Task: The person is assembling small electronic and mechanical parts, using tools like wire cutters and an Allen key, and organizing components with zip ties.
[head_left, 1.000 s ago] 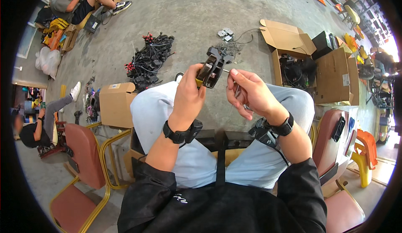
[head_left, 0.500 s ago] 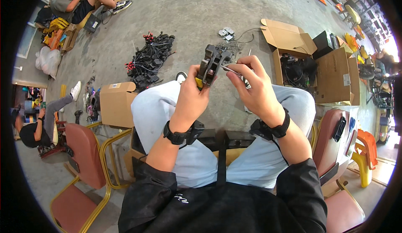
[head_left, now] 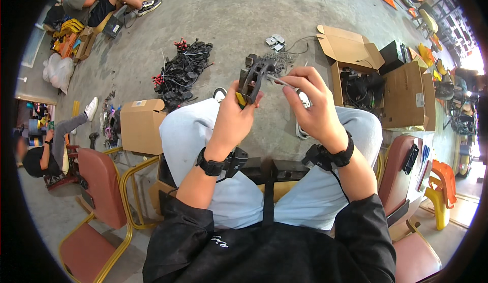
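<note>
My left hand (head_left: 232,123) is closed around a dark plastic part (head_left: 253,74) with slots and a small yellow patch low on its left side. The part stands roughly upright between my knees. From the right, my right hand (head_left: 316,111) pinches a slim metal rod-like tool (head_left: 279,81), whose tip points left at the part's edge. Whether the tip touches the part I cannot tell. Much of the tool is hidden behind my fingers, so its exact kind does not show.
A heap of black parts and cables with red ends (head_left: 184,72) lies ahead on the left. Small metal pieces (head_left: 275,42) are on the floor ahead. An open cardboard box (head_left: 336,82) holds black items at right. Chairs (head_left: 104,186) flank me; two people sit at left.
The dark part has turned slightly in my left hand, showing more of its side. My right hand has shifted a little, its fingers spreading somewhat, with the tool still pinched.
</note>
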`<action>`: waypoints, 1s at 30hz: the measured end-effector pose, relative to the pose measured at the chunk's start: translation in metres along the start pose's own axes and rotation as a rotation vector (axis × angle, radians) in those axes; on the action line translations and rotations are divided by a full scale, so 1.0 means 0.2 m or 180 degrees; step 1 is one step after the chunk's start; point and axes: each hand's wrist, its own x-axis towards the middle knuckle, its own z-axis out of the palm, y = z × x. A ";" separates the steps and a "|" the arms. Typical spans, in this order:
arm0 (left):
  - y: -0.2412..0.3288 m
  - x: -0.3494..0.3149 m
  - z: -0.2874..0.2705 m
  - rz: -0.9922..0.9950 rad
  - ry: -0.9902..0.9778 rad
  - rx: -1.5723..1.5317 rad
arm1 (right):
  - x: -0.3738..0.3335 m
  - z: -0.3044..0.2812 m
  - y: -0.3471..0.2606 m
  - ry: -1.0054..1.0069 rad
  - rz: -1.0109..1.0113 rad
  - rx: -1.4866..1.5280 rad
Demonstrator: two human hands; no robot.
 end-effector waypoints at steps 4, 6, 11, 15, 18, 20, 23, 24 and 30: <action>-0.03 0.01 -0.01 0.0136 0.0193 0.0067 | -0.01 0.01 -0.01 -0.0598 0.1692 0.1978; -0.03 0.01 0.00 0.0200 0.0305 0.0076 | -0.01 0.02 -0.03 -0.0682 0.1867 0.2221; -0.04 0.00 0.00 0.0538 0.0287 0.0336 | 0.00 0.01 -0.06 -0.0842 0.2226 0.2472; -0.02 -0.01 0.01 0.0611 0.0296 0.0358 | 0.00 0.00 -0.06 -0.0925 0.2298 0.2795; -0.01 -0.01 0.00 0.0627 0.0247 0.0483 | 0.02 -0.05 -0.06 -0.1102 0.2670 0.3278; -0.03 0.00 0.00 0.0643 0.0339 0.0791 | 0.03 -0.06 -0.05 -0.1244 0.2941 0.3620; -0.04 0.00 0.00 0.0705 0.0428 0.1164 | 0.02 -0.06 -0.04 -0.1204 0.3162 0.4264; -0.03 0.00 -0.01 0.0750 0.0435 0.1229 | 0.02 -0.05 -0.06 -0.1094 0.2962 0.3521; -0.01 -0.01 0.01 0.0325 0.0165 0.0274 | -0.01 0.02 -0.03 -0.0034 0.0220 0.0064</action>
